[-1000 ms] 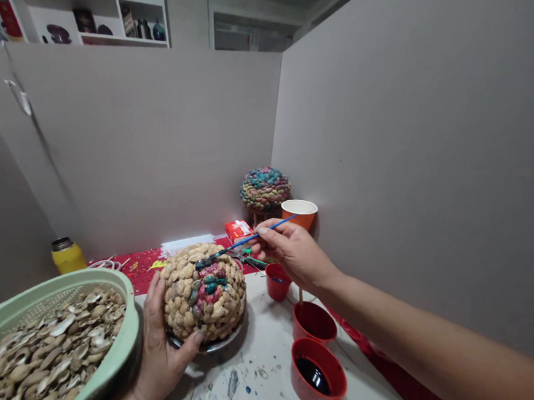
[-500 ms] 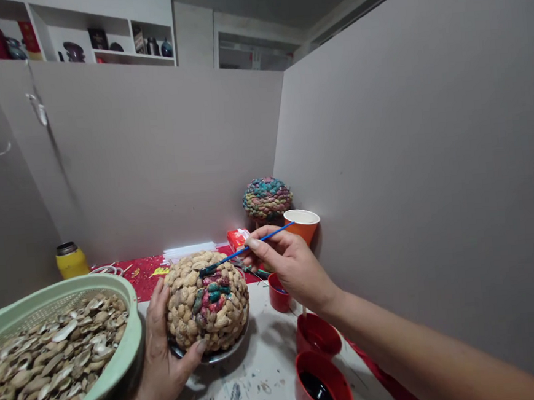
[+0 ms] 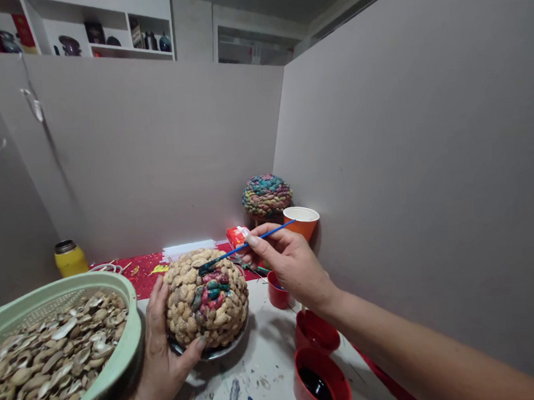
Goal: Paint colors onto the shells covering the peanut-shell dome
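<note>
A dome covered in peanut shells (image 3: pixel 183 311) sits in a shallow metal dish (image 3: pixel 230 348). Most shells are bare tan; a patch facing me is coloured pink, teal and purple. My left hand (image 3: pixel 160 344) grips the dome's left side, fingers behind and thumb across the lower front. In my right hand (image 3: pixel 283 257), a thin blue paintbrush (image 3: pixel 238 250) is pinched between thumb and fingers. Its dark teal bristles touch, or nearly touch, the shells just above the coloured patch.
Red cups (image 3: pixel 321 384) of dark liquid stand at the right. A green basket (image 3: pixel 134 309) of empty shells fills the left. Behind are a multicoloured shell dome (image 3: pixel 266 195), an orange paper cup (image 3: pixel 306 224), a yellow jar (image 3: pixel 71 260) and white sticks (image 3: pixel 190 250). Grey partitions enclose the table.
The brush tip has shifted very slightly left over the shells. The whole view has moved a little; both hands keep their holds.
</note>
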Demonstrator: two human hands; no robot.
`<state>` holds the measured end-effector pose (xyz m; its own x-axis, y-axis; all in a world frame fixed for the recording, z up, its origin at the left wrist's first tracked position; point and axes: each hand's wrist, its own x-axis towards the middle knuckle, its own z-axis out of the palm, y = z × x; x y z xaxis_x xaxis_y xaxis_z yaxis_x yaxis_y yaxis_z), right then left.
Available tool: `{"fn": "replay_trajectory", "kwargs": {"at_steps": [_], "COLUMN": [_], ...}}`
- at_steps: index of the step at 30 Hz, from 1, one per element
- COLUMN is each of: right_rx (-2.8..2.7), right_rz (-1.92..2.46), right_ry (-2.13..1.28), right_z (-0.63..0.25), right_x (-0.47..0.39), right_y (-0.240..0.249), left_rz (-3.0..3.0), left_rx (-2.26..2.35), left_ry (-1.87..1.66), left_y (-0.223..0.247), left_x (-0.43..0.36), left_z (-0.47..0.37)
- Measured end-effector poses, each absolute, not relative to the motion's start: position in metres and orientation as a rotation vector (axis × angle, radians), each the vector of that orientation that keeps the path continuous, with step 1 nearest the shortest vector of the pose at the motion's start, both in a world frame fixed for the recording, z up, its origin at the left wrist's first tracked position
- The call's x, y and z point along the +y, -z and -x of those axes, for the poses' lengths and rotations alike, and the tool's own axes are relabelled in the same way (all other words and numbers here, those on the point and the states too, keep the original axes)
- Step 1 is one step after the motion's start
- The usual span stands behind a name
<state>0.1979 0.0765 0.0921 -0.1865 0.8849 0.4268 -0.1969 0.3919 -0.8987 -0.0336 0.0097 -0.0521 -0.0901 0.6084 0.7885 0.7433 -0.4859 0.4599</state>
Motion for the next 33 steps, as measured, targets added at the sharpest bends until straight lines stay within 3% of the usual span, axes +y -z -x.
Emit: {"fn": "replay_trajectory", "kwargs": {"at_steps": [20,33], "right_rx": [-1.129,-1.188], "right_rz": [0.582,0.566], "right_ry": [-0.937,-0.59], "right_z": [-0.25,-0.216], "right_x": [0.006,-0.024], "right_y": [-0.089,-0.063], "left_rz": [2.048,2.045], "left_rx": [-1.455,-1.464], "left_ry": [1.639,1.63], "left_y": [0.045,0.042], "left_x": [0.013,0.012], "left_z": [0.038,0.035]}}
